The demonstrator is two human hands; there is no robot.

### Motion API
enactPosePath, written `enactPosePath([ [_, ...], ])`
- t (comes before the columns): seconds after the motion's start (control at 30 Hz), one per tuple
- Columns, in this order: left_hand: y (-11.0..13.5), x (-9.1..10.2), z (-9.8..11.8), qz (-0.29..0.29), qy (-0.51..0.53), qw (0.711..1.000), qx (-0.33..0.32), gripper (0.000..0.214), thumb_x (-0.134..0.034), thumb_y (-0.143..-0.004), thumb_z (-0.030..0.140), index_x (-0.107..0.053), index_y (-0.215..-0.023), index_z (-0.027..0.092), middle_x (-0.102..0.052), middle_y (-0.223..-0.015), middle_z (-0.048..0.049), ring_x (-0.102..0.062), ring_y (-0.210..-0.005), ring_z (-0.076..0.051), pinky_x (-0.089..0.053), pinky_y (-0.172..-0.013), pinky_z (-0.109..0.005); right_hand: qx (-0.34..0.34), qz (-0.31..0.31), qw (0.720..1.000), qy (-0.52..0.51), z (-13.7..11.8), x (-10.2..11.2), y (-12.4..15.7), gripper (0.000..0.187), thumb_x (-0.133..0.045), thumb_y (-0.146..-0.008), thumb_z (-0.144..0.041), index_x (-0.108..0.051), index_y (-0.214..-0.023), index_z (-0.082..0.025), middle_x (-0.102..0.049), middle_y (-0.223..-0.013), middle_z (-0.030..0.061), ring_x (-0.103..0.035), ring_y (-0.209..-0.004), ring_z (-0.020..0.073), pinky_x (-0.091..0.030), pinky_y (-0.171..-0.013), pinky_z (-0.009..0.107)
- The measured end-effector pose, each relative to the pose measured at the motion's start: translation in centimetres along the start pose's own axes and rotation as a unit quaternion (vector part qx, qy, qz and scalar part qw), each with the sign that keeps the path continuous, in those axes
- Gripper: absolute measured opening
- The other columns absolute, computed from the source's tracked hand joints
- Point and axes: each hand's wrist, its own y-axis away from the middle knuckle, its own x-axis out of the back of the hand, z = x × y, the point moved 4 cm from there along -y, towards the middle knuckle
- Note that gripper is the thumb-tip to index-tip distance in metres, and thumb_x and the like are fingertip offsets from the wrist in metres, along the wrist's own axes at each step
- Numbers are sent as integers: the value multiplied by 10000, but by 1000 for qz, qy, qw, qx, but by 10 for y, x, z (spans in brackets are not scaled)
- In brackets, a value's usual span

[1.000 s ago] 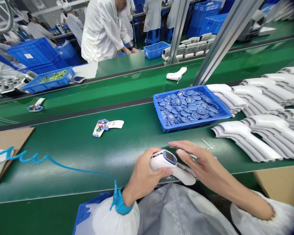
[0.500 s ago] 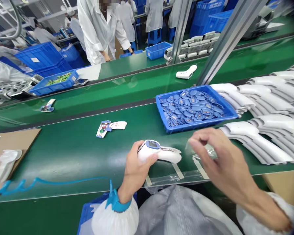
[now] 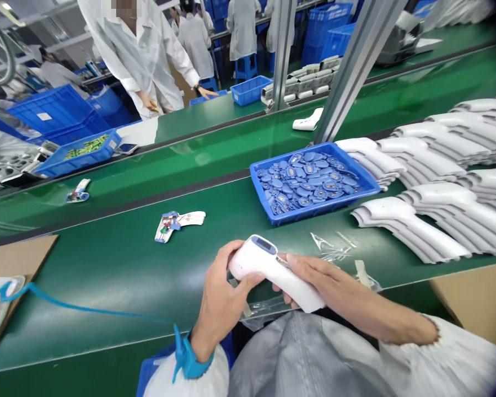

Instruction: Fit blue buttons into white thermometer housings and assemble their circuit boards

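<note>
A white handheld infrared thermometer (image 3: 268, 267) with a blue-rimmed display is gripped between both hands above the bench's front edge. My left hand (image 3: 222, 295) wraps its head end, thumb along the near side, and wears a blue wrist strap (image 3: 192, 355). Around the handle, my right hand (image 3: 310, 273) is closed, with fingertips showing underneath. Scraps of clear film (image 3: 333, 248) lie just beyond the right hand. Farther left rests an opened thermometer half (image 3: 177, 223) with wires and a circuit board exposed.
A blue tray (image 3: 273, 219) of small blue parts stands behind the hands. Stacked white shells (image 3: 413, 226) cover the right side. Cardboard (image 3: 33, 256) lies at left, near a coiled blue cord (image 3: 86, 310). A metal post (image 3: 355, 71) rises beyond the tray. A co-worker (image 3: 144, 60) stands across the belt.
My right hand has come in from the right and closed on the thermometer's handle. The thermometer has turned, handle now pointing down toward me. The view has shifted slightly.
</note>
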Motion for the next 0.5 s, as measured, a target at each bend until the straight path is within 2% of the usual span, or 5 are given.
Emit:
enactPosePath([
  [0.17, 11, 6, -8, 28, -86, 992, -84, 400, -606, -986, 275, -551, -1382, 281, -579, -1430, -51, -503, -1362, -244, -376, -1166, -355, 9, 99, 994, -51, 7, -4, 3, 442, -585, -902, -634, -773, -1124, -300, -772, -1008, 71, -718, -867, 239, -596, -678, 337],
  [0.27, 15, 7, -18, 47, -46, 995, -68, 439, -646, -966, 289, -546, -1393, 306, -564, -1449, -36, -514, -1354, -247, -403, -1163, -371, 5, 118, 992, -44, 8, -7, 7, 492, -594, -894, -638, -750, -1213, -299, -729, -1235, 74, -681, -1129, 285, -609, -853, 387],
  [0.37, 16, 6, -23, 57, -29, 997, -42, 478, -696, -927, 271, -560, -1378, 348, -585, -1423, 10, -544, -1313, -226, -440, -1127, -350, -89, 115, 988, -43, 10, -14, 13, 601, -586, -872, -704, -675, -1336, -332, -602, -1451, 26, -545, -1342, 291, -511, -1070, 411],
  [0.43, 17, 6, -24, 62, -31, 997, -31, 495, -713, -901, 236, -574, -1361, 359, -608, -1392, 30, -564, -1283, -212, -450, -1107, -330, -131, 120, 983, -52, 8, -19, 17, 657, -589, -845, -747, -639, -1374, -360, -526, -1529, -7, -472, -1407, 295, -441, -1146, 425],
  [0.5, 17, 6, -23, 63, -30, 997, -24, 501, -718, -889, 222, -582, -1352, 360, -621, -1373, 38, -579, -1259, -205, -460, -1085, -316, -126, 112, 984, -58, 4, -24, 17, 707, -604, -814, -777, -626, -1386, -363, -518, -1534, -3, -474, -1399, 309, -431, -1150, 441],
])
